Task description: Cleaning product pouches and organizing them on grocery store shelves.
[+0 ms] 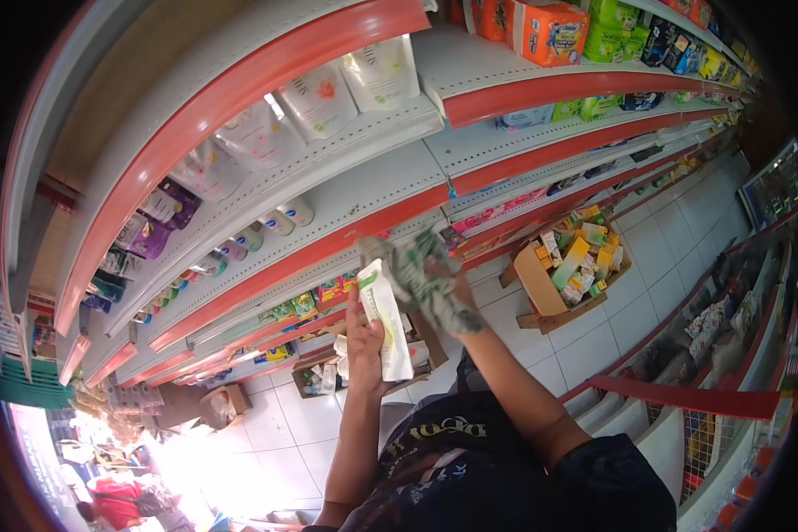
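My left hand [367,349] grips a white pouch [387,326] with green print by its lower part, and the pouch stands tilted, seen partly edge-on. A crumpled grey-green patterned cloth [432,279] is bunched over my right hand [464,292], which hides most of the fingers. The cloth is close to the pouch's upper end; I cannot tell whether they touch. Both hands are in front of a shelf unit with red edge strips [399,223]. Similar white refill pouches [312,96] stand in a row on an upper shelf.
Roll-on bottles [276,223] line a middle shelf. On the tiled floor are a carton of small boxes [572,266] and another carton [312,389] below my hands. A second shelf unit [685,399] runs along the right. At the lower left, a person in red [116,499] is near the bright opening.
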Action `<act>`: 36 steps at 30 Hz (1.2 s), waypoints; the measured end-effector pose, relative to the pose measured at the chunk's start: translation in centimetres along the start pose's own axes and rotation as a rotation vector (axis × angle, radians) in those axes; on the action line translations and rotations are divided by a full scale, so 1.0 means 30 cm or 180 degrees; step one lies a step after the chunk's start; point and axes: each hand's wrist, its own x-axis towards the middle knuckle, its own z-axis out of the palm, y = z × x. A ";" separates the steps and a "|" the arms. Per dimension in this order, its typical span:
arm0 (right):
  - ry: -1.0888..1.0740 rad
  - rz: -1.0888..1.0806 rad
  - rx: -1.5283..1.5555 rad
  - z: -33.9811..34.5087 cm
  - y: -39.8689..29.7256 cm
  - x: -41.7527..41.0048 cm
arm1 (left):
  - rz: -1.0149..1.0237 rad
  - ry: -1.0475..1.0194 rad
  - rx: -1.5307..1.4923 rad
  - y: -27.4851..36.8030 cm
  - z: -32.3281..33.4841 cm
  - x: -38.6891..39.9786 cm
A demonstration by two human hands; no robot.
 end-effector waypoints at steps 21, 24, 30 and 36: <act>-0.0114 -0.1355 -0.2857 0.009 0.048 0.351 | -0.1454 -0.0174 0.0112 0.088 0.028 0.152; -0.0090 -0.2075 -0.3600 -0.010 0.060 0.524 | -0.1725 -0.0049 -0.0071 0.054 -0.064 0.139; 0.0222 -0.2479 -0.4173 -0.039 -0.050 0.749 | -0.1020 -0.0193 -0.0156 0.096 0.051 0.127; 0.0318 -0.2473 -0.3938 -0.079 -0.109 0.620 | -0.0641 -0.0155 0.0332 0.100 0.106 0.185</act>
